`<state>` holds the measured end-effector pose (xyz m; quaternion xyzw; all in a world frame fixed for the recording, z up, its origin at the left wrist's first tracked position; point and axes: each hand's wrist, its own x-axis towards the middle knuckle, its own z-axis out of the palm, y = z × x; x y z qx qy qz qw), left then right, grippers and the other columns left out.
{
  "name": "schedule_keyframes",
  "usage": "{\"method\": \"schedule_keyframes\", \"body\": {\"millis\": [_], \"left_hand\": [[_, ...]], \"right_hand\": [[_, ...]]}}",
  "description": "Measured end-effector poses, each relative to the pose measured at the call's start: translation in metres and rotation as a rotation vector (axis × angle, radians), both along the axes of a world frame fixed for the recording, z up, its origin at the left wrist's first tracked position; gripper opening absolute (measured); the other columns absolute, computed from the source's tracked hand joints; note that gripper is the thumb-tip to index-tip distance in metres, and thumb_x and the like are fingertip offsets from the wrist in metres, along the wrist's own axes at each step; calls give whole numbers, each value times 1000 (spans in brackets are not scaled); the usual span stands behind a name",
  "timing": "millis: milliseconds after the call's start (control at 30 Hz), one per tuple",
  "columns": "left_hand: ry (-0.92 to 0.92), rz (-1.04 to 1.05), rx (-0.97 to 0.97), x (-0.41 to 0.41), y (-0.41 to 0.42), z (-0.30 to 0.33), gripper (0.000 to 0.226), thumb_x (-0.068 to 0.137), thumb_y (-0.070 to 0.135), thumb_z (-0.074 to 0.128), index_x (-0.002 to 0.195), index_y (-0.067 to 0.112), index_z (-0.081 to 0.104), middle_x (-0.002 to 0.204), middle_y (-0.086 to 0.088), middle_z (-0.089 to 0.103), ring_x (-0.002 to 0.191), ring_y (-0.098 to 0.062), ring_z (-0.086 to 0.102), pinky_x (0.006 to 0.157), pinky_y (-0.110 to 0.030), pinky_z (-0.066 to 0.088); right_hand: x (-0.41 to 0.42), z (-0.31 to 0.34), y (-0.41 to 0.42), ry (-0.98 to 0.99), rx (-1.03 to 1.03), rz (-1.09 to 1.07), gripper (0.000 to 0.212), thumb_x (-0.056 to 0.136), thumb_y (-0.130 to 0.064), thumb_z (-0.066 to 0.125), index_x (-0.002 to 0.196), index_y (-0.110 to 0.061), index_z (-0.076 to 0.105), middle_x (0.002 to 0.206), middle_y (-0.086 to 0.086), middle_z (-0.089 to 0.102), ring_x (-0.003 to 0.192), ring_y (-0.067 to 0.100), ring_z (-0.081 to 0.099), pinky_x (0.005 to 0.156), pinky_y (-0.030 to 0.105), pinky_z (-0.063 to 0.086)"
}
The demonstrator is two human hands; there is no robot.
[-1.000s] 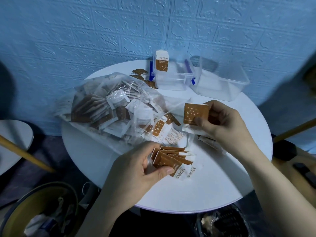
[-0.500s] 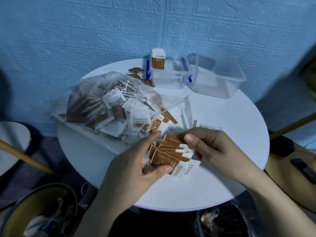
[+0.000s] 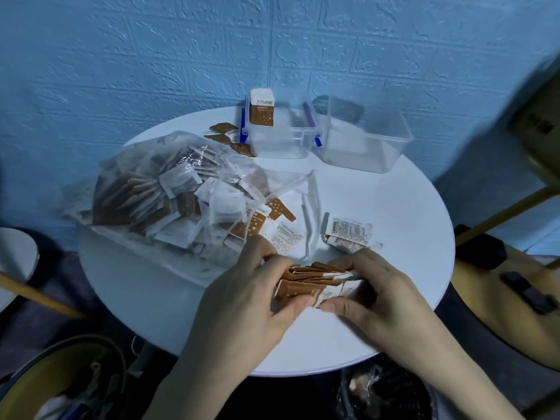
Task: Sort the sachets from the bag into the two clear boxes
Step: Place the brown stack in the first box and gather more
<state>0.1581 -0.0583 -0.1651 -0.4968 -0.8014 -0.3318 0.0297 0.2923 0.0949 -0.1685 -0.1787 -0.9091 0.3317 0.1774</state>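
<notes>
Head view, right hand [image 3: 385, 298] now joins left hand [image 3: 251, 301], fingers of both gripping sachet stack [image 3: 312, 281].

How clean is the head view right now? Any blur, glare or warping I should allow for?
Head view: dim, blue-tinted light; the round white table bows from wide-angle distortion. Glare streaks the clear plastic bag of sachets, hiding the print. The two clear plastic boxes look smeared. The stack of brown sachets, gripped by left hand and right hand, is softly blurred.
</notes>
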Motion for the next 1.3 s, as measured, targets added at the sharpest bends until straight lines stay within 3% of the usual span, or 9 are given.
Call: {"method": "schedule_keyframes", "body": {"millis": [133,400,533,633,767,900,1000,1200,1300], "left_hand": [[-81,-13,-19,7,4,0,35,71,48,73,98,31,59,94,20,45,62,6,46,50,-6,35],[-226,-59,-4,16,5,-4,78,70,38,81,132,46,33,114,27,39,73,9,49,65,-9,41],[-195,-120,-64,20,13,2,72,75,36,77,133,44,35,118,30,32,73,8,46,75,-20,47],[-179,-121,-131,15,12,6,67,78,40,74,133,42,37,117,28,38,73,2,47,72,-12,40],[-101,-84,-191,13,9,10,56,81,47,68,129,43,41,123,25,48,85,-1,54,80,-17,44],[-122,-82,-108,12,15,3,52,77,36,73,124,34,51,112,19,51,77,-3,42,76,-24,47],[-128,-110,-104,13,18,-1,51,78,34,72,124,32,50,116,16,49,94,-7,55,82,-30,49],[-228,-73,91,13,17,-13,43,65,37,69,107,35,57,101,16,56,85,-5,62,67,-33,56],[-470,-36,308,17,14,-11,45,62,36,75,105,38,59,97,11,67,82,-8,68,66,-29,58]], "right_hand": [[4,8,10,-43,-165,56,32,71,-35,83,97,-36,64,94,-14,67,89,8,62,79,32,48],[6,8,14,-62,-248,163,51,71,-33,83,114,-42,57,109,-10,63,106,14,61,89,43,51],[2,6,10,-44,-170,190,56,75,-28,82,121,-40,53,112,-16,61,108,9,59,90,34,50],[5,5,14,-53,-190,132,59,73,-23,85,120,-38,53,111,-15,62,105,10,60,89,37,50],[11,2,16,-75,-105,99,47,71,-37,81,110,-42,55,106,-15,61,99,10,61,82,39,52],[6,-3,13,-6,-103,84,36,71,-46,76,102,-36,60,97,-15,62,94,10,61,77,32,49],[4,-5,11,34,-79,88,36,71,-49,74,102,-36,61,96,-16,63,92,6,61,75,25,47],[3,-5,7,192,-298,45,47,61,-54,77,103,-37,64,91,-1,69,83,26,63,77,48,51],[2,-1,2,274,-390,25,51,62,-55,77,109,-38,64,98,0,70,84,33,59,72,37,49]]}}
